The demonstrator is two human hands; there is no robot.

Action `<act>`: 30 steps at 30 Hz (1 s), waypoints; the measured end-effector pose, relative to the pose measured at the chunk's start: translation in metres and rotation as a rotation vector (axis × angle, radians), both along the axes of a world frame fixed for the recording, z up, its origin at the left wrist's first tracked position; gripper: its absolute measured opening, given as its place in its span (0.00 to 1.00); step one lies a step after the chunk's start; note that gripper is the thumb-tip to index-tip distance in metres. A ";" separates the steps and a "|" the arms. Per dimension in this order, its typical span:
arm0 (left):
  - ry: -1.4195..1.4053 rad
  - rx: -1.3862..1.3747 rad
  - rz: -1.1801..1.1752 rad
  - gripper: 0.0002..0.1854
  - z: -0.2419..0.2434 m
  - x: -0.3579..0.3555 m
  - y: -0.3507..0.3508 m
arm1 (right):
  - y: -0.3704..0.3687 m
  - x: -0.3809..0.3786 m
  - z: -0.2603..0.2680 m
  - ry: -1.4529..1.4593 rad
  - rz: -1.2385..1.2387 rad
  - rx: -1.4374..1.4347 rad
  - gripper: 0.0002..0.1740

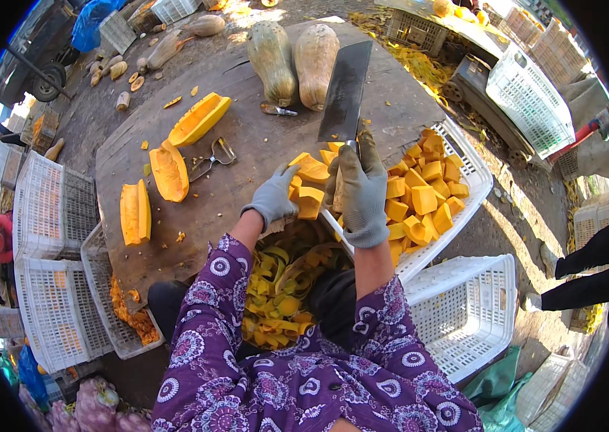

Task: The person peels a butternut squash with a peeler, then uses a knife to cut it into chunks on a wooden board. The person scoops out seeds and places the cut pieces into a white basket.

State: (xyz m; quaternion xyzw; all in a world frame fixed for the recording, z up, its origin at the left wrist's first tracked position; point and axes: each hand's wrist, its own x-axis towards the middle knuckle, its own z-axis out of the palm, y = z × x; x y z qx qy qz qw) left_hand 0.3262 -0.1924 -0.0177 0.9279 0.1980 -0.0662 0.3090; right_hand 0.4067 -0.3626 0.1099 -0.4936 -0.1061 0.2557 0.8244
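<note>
My gloved right hand [361, 191] is closed around the wooden handle of a wide cleaver [346, 89], its blade pointing away from me. My gloved left hand [274, 197] touches orange squash chunks [311, 201] at the edge of the wooden board [218, 70]. A white plastic crate [474, 189] on the right holds many cut squash cubes [424, 200]. On the board's left lie several peeled, hollowed squash pieces [168, 170] beside a metal Y-peeler [212, 159]. Two whole unpeeled squashes [272, 62] lie at the far side, near a small peeler or knife [278, 110].
Yellow peels [283, 281] fill the space between my knees. Stacked white crates [45, 205] and a crate of orange pulp [131, 308] stand left. Another white crate [461, 318] is at lower right. A person's legs [579, 270] show at far right. Whole squashes [166, 48] lie on the ground beyond.
</note>
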 end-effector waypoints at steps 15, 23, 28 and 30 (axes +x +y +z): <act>-0.283 -0.324 0.057 0.33 -0.052 0.120 -0.132 | -0.011 0.010 0.000 0.008 -0.187 -0.082 0.27; -0.761 0.049 0.180 0.28 -0.046 0.139 -0.016 | -0.010 0.016 -0.003 -0.003 -0.262 0.074 0.14; -0.426 -0.122 0.245 0.35 -0.102 0.198 0.010 | -0.002 0.014 -0.006 0.003 -0.244 0.018 0.16; -0.333 0.105 0.072 0.34 -0.105 0.216 0.006 | -0.001 0.012 -0.006 0.027 -0.197 0.019 0.16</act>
